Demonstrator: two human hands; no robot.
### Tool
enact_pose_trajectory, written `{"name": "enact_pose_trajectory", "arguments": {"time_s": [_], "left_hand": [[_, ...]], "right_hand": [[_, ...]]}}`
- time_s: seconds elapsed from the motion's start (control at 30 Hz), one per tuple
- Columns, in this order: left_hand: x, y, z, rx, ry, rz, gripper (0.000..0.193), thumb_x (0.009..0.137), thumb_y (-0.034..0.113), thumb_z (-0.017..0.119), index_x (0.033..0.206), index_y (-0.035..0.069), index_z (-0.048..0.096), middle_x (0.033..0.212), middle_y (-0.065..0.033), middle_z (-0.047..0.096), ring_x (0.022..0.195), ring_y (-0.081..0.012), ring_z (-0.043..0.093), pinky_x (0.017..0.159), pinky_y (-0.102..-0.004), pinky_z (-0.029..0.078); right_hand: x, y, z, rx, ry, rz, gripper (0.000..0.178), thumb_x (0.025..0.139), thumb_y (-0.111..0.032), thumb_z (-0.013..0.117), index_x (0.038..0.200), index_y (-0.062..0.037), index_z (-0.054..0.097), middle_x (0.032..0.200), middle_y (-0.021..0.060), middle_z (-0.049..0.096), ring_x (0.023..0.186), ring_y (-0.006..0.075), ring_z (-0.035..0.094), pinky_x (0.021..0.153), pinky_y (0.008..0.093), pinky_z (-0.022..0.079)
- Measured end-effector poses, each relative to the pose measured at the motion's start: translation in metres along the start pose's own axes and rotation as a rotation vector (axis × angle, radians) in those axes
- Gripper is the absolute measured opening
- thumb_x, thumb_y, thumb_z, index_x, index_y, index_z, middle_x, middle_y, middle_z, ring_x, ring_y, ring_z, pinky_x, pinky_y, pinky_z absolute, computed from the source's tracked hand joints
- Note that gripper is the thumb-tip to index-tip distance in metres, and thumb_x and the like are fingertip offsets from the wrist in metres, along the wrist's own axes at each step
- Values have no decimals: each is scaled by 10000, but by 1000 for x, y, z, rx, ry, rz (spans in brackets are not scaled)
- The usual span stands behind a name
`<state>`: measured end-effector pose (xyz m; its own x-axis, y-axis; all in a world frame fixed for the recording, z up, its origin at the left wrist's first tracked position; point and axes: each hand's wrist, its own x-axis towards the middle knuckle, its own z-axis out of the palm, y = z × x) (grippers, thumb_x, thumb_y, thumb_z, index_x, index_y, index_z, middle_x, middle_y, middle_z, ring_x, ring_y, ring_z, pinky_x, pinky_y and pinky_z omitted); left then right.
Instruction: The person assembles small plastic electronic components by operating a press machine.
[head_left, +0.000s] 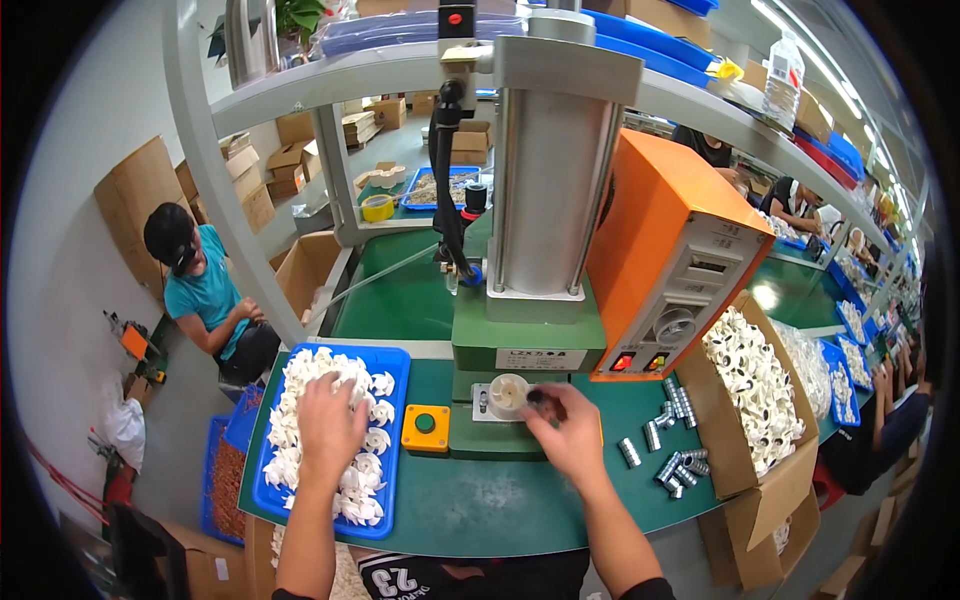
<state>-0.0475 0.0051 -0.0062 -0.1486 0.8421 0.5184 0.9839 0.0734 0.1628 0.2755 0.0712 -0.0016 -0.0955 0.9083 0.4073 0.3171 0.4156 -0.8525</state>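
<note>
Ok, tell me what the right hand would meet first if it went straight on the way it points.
Most likely the white round piece on the press: the right hand points forward and left at it, though the gap is hard to judge.

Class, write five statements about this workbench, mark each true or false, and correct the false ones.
1. The left hand is over the blue tray of white parts. True.
2. The button beside that tray is red. False: the button is green.
3. The right hand is beside the round white piece at the foot of the press. True.
4. The orange cabinet stands left of the press. False: it stands to the right.
5. Short metal cylinders lie on the green bench. True.
</note>
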Motion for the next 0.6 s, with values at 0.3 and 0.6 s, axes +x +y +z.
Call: {"name": "enact_pose_trajectory", "arguments": {"time_s": [0.3,0.6], "left_hand": [[-27,-36,15,-85,-121,-138,239,846,131,789,1060,38,739,1056,-156,648,1048,-365,619,949,-462,492],[-25,-29,16,-163,-27,-68,176,794,22,783,958,21,721,1029,-157,665,1023,-367,639,914,-460,507]], "right_hand": [[33,-8,19,105,-55,176,274,846,-105,832,1047,47,723,910,91,750,764,152,686,726,311,557],[-87,34,-18,-174,-169,-230,300,775,-114,889,1016,-30,730,972,119,742,805,260,692,725,359,568]]}}
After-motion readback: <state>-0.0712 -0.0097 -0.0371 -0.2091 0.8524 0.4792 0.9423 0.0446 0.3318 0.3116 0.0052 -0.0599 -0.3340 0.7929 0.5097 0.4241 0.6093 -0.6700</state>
